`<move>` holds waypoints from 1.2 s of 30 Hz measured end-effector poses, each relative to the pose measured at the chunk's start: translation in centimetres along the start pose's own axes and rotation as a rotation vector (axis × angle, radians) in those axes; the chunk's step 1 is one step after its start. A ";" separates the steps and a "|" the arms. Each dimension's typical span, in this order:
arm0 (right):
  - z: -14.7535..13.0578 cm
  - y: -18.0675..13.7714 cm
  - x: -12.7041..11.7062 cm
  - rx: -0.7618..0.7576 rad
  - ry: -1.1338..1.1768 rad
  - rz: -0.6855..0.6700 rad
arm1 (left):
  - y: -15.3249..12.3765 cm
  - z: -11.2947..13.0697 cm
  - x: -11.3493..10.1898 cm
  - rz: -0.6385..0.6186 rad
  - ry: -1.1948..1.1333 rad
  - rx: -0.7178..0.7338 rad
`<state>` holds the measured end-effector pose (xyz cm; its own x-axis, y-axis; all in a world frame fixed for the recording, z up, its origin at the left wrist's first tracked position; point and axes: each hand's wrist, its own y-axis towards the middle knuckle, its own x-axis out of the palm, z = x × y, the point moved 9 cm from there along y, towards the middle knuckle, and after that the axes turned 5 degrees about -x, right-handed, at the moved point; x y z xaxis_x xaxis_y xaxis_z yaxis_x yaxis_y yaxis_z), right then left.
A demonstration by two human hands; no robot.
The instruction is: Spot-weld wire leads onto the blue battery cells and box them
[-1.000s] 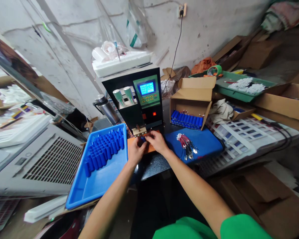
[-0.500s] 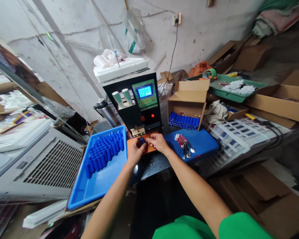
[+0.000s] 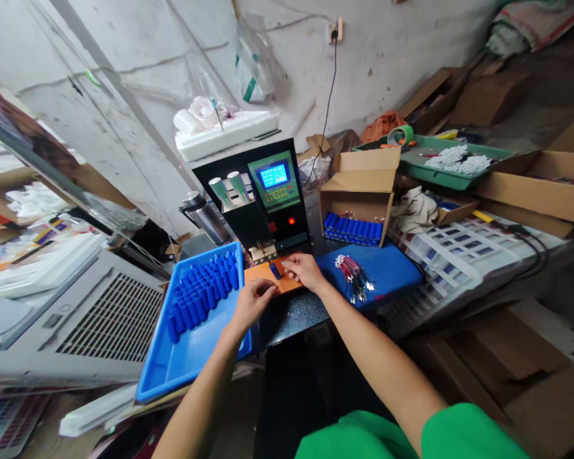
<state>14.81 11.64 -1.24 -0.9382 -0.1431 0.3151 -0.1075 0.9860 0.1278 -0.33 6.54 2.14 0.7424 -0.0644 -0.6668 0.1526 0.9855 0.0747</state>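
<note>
A blue battery cell [image 3: 274,271] lies on the orange plate [image 3: 258,274] under the electrodes of a spot welder [image 3: 263,226]. My left hand [image 3: 254,301] is just left of and nearer than the cell, apart from it, fingers loosely bent and holding nothing visible. To the right of the cell, my right hand [image 3: 305,270] has thumb and fingertips pinched together; what is between them is too small to make out. A blue tray [image 3: 160,363] at my left holds rows of upright blue cells [image 3: 205,290]. A bundle of red and black wire leads [image 3: 354,277] lies at my right.
The leads rest on a blue pad [image 3: 392,274]. Behind it stands an open cardboard box [image 3: 358,175] of blue cells. A steel flask [image 3: 205,217] is left of the welder. Further right are a green tray [image 3: 421,169] and a white plastic crate [image 3: 440,261].
My left hand has let go of the blue cell and drawn back toward me and left. The cell now shows on the plate. My right hand has barely moved.
</note>
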 end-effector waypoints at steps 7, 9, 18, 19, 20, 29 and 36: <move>-0.4 -0.6 1.6 -0.172 -0.208 -0.158 | 0.8 0.4 0.5 0.013 -0.105 -0.019; -0.2 -0.8 2.0 -0.209 -0.261 -0.174 | 0.9 0.7 0.6 0.027 -0.095 -0.010; -0.5 -0.4 0.9 -0.128 -0.085 -0.081 | -0.6 2.5 -0.6 0.183 0.122 0.190; -0.5 -0.4 0.7 -0.103 -0.042 -0.066 | -0.7 2.7 -0.4 0.158 0.146 0.235; -0.5 -0.4 0.5 -0.080 -0.002 -0.052 | -0.7 2.8 0.1 0.113 0.157 0.269; -0.1 -0.2 -0.2 -0.009 0.132 0.025 | 0.9 2.2 1.8 0.007 0.060 0.218; 0.1 0.1 -0.5 -0.010 0.078 0.060 | 2.1 1.2 1.0 0.037 -0.190 0.034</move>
<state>15.21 11.79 -1.50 -0.9145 -0.0903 0.3945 -0.0483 0.9922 0.1153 1.52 8.38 2.59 0.8572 -0.0596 -0.5115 0.1422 0.9821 0.1239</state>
